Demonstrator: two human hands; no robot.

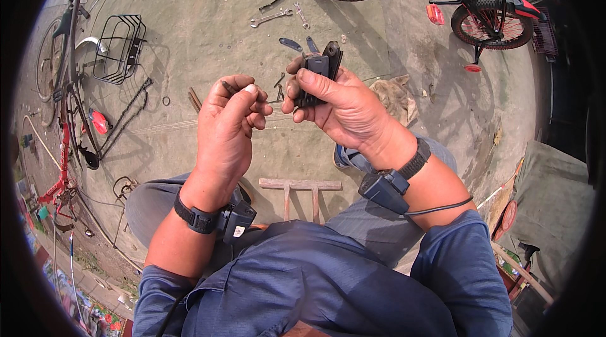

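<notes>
Black block (pixel 317 68) between thumb and curled fingers of the closed right grip (pixel 341 98)

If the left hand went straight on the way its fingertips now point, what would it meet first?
Most likely the right hand, which holds a black part, just to its right; depth is unclear here.
</notes>
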